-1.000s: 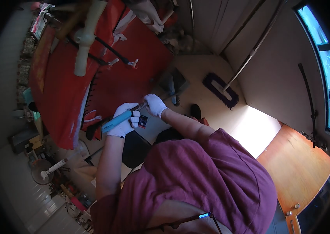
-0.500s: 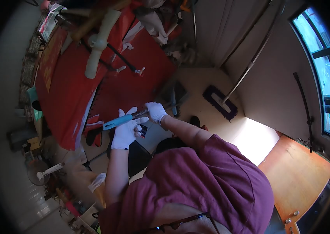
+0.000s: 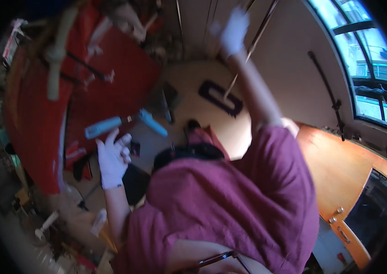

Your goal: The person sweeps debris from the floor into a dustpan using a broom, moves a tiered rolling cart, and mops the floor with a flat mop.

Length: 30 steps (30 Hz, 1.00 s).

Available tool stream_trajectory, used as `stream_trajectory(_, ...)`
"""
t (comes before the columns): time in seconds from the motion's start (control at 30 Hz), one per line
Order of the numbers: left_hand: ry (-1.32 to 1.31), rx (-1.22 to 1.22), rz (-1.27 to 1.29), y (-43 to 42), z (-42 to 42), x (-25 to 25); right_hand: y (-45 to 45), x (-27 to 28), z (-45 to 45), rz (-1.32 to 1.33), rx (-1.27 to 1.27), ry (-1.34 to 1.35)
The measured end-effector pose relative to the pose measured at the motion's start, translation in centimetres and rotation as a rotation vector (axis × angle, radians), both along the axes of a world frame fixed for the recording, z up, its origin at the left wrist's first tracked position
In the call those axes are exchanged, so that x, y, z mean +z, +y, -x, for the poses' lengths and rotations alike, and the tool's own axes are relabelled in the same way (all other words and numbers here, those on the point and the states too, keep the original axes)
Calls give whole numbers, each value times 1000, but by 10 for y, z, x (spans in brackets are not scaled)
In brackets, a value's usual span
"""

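Blue-handled tool (image 3: 103,127) at gloved left hand (image 3: 112,160), fingers parted, right hand (image 3: 234,33) raised by wall (image 3: 289,73), blurred, grip unclear, floor (image 3: 190,78) stretching between red sheet's (image 3: 120,77) edge and mop head (image 3: 206,88)

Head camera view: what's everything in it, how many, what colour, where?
Two-handled tool: 1, light-blue handles, left of centre
Flat mop: 1, dark purple, upper centre
Broad sheet-like surface: 1, red, upper left
Thick tube: 1, pale, upper left
Window: 1, dark-framed, upper right
Wall bar: 1, black, upper right
Wooden furniture: seemingly 1, orange-brown, lower right
Small clutter: uncountable blur, mixed colours, lower left
T-shirt: 1, maroon, bottom centre
Glasses: 1 pair, dark, bottom edge
Left hand: 1, white-gloved, just below tool
Right hand: 1, white-gloved, blurred, top centre
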State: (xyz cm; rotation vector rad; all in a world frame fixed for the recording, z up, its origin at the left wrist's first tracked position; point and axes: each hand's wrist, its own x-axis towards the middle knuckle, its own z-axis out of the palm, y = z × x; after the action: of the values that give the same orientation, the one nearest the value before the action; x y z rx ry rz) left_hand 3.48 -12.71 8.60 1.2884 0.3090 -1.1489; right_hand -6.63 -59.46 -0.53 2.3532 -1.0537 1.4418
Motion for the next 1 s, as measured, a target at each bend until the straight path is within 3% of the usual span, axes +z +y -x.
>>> stream_trajectory(0.03,31,50,2,7,6,-1,-36,-20,15,-252,-56,15)
stream_trajectory(0.1,83,124,56,21,13,-9,-88,-3,32,-232,-177,-139)
stream_trajectory(0.13,119,145,48,30,17,-16,-73,35,33,-371,-257,-110)
stream_trajectory(0.17,152,164,44,39,22,-22,-95,20,33,-279,-51,-307)
stream_trajectory(0.33,207,233,25,79,44,-42,-110,24,26,-181,-226,-420)
stream_trajectory(0.37,210,234,54,86,47,-43,-128,9,32,7,-308,-362)
stream_trajectory(0.4,205,242,38,92,50,-45,-132,10,41,-177,-295,-393)
stream_trajectory(0.47,192,260,5,106,56,-45,-141,-3,48,-235,-385,-486)
stream_trajectory(0.53,167,277,-60,111,62,-42,-240,-85,80,-732,-205,-504)
stream_trajectory(0.57,155,283,-90,114,65,-40,-234,-87,79,-805,-69,-642)
stream_trajectory(0.67,133,277,-103,125,70,-41,-161,-50,73,-945,-49,-694)
stream_trajectory(0.77,87,289,-19,146,73,-47,-80,-20,74,-956,18,-514)
stream_trajectory(0.8,17,266,-8,153,74,-47,-43,-4,76,-944,32,-398)
stream_trajectory(1.0,-472,30,195,184,69,-2,132,29,93,-1087,135,-288)
